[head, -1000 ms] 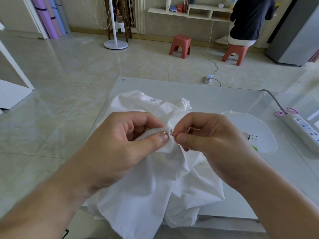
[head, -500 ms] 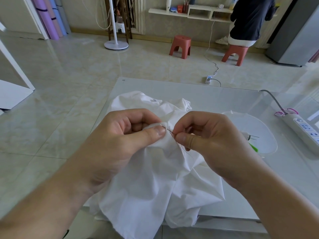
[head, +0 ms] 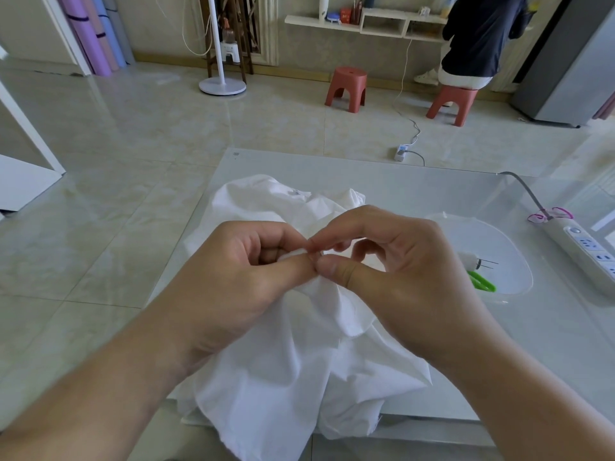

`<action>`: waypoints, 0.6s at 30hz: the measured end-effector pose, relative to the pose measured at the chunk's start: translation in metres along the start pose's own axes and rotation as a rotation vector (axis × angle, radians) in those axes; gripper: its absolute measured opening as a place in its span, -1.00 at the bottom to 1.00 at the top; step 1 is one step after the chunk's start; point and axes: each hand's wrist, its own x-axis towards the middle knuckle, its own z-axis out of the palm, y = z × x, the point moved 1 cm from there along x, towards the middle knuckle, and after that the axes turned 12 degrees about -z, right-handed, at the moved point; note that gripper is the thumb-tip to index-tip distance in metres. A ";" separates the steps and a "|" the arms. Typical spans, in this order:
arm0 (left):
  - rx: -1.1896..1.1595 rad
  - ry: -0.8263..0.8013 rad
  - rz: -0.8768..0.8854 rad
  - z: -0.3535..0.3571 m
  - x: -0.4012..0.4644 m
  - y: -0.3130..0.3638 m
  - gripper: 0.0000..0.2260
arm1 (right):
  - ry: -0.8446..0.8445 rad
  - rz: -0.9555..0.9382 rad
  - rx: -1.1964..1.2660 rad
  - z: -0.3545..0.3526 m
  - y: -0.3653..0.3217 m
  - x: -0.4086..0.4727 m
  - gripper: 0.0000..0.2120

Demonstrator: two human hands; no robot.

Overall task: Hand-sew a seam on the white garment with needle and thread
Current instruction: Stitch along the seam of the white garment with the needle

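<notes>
The white garment (head: 286,371) lies bunched on the glass table and spills over its near edge. My left hand (head: 239,287) pinches a raised fold of the cloth between thumb and curled fingers. My right hand (head: 392,277) meets it fingertip to fingertip, thumb and forefinger pinched together at the fold where the needle (head: 316,257) is; only a sliver of metal shows between the fingertips. The thread is too fine to make out.
A white bowl (head: 512,257) to the right holds green scissors (head: 481,281) and a white spool with pins. A power strip (head: 585,251) lies at the far right. The table edge (head: 432,424) runs just below the garment. Red stools and a seated person are across the floor.
My right hand has moved left and up, closing the gap to my left thumb. The needle, plainly visible before, is now almost hidden between the fingertips.
</notes>
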 end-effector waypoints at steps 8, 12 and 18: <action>0.174 0.027 0.029 0.000 0.004 -0.007 -0.82 | 0.190 0.119 0.381 0.011 0.007 0.000 -0.89; 0.232 0.070 0.014 -0.005 0.005 -0.010 -0.79 | 0.309 0.160 0.721 -0.002 -0.001 0.006 -0.87; 0.222 0.091 -0.039 -0.008 0.006 -0.008 -0.80 | 0.220 0.207 0.205 -0.019 0.001 0.004 -0.82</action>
